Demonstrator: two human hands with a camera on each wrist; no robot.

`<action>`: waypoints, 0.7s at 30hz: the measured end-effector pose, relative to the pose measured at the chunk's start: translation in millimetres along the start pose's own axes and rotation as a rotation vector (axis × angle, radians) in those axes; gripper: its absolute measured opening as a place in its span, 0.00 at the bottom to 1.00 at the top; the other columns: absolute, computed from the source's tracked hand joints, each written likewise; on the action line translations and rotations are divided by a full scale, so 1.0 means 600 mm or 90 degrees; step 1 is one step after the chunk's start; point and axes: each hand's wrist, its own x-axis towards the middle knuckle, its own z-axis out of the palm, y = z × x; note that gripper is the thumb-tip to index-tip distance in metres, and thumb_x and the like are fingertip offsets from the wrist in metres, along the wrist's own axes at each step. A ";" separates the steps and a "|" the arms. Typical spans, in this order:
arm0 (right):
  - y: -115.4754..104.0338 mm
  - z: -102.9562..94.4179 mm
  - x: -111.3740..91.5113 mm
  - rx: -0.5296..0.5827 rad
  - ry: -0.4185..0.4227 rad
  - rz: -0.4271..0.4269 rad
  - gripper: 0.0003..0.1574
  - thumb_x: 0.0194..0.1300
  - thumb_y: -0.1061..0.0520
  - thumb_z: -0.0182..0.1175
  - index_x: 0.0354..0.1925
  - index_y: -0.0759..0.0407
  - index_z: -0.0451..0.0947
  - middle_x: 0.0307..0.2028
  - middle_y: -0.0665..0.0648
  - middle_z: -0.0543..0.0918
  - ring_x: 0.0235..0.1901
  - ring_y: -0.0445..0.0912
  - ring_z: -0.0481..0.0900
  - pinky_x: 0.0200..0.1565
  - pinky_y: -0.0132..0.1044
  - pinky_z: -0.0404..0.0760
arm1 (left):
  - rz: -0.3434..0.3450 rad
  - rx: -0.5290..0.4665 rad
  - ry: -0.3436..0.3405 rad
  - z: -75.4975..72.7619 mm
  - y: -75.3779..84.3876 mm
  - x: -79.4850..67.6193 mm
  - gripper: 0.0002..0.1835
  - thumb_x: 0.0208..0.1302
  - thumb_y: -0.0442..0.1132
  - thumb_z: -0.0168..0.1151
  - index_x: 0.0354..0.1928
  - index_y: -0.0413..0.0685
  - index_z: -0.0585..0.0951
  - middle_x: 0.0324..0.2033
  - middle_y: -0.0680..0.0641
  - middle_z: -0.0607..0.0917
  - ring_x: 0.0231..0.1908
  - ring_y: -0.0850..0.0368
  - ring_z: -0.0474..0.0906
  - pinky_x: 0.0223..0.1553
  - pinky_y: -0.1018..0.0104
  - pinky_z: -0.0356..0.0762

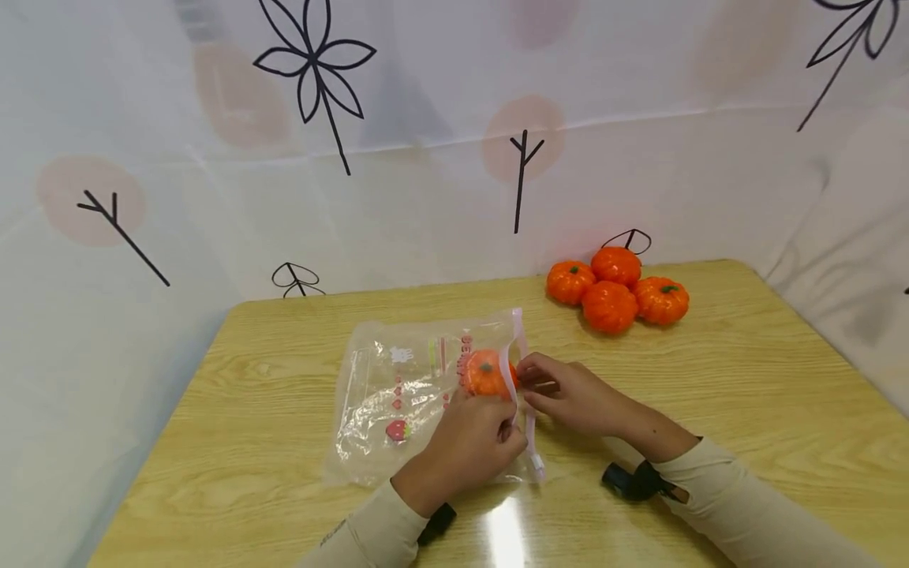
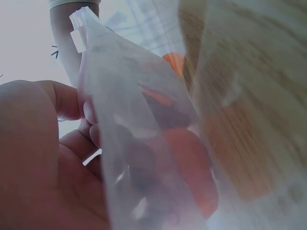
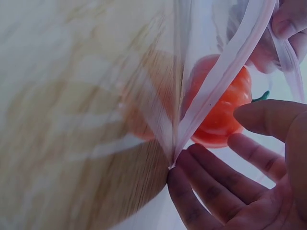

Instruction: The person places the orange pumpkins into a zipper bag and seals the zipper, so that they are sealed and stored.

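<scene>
A clear zip bag (image 1: 369, 394) with printed hearts and a strawberry lies flat on the table, its pale pink zip edge (image 1: 518, 327) facing right. Inside its mouth sits a small orange toy pumpkin (image 1: 485, 373) with a green stem. My left hand (image 1: 469, 442) pinches the bag's upper layer at the mouth, lifting it, as the left wrist view also shows. From the right, my right hand (image 1: 578, 394) reaches to the opening. Its fingers (image 3: 225, 177) are spread and relaxed, tips right at the pumpkin and the lower zip strip, the thumb apart.
Several more orange pumpkins (image 1: 611, 306) sit in a cluster at the back right of the wooden table (image 1: 746, 371). Behind the table hangs a white cloth (image 1: 426, 213) with flower drawings. The zip slider (image 1: 537, 463) is at the bag's near corner.
</scene>
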 end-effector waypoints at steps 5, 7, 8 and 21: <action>0.005 0.000 -0.001 -0.002 -0.002 -0.015 0.18 0.69 0.62 0.60 0.56 0.61 0.76 0.54 0.62 0.84 0.55 0.56 0.83 0.54 0.47 0.82 | 0.006 0.006 0.017 0.000 0.001 0.001 0.16 0.54 0.42 0.58 0.14 0.58 0.64 0.13 0.62 0.61 0.18 0.69 0.58 0.36 0.67 0.56; 0.007 0.001 -0.001 -0.008 -0.007 -0.026 0.20 0.69 0.62 0.59 0.58 0.61 0.76 0.55 0.62 0.83 0.54 0.56 0.83 0.54 0.47 0.82 | 0.004 0.004 0.022 -0.002 0.001 0.000 0.16 0.54 0.42 0.58 0.14 0.58 0.64 0.13 0.62 0.61 0.18 0.69 0.57 0.35 0.67 0.56; 0.008 0.001 -0.001 -0.013 -0.011 -0.031 0.21 0.69 0.62 0.59 0.59 0.62 0.76 0.56 0.63 0.83 0.55 0.56 0.83 0.54 0.47 0.82 | 0.003 0.003 0.024 -0.002 0.001 0.000 0.17 0.54 0.42 0.58 0.14 0.58 0.64 0.14 0.62 0.61 0.18 0.69 0.57 0.35 0.67 0.56; -0.003 -0.003 -0.005 -0.091 -0.027 -0.047 0.28 0.71 0.57 0.59 0.66 0.63 0.72 0.59 0.63 0.81 0.54 0.55 0.82 0.55 0.51 0.80 | 0.018 0.065 0.037 -0.002 0.001 -0.001 0.16 0.52 0.44 0.58 0.14 0.59 0.64 0.13 0.62 0.61 0.17 0.68 0.57 0.34 0.66 0.55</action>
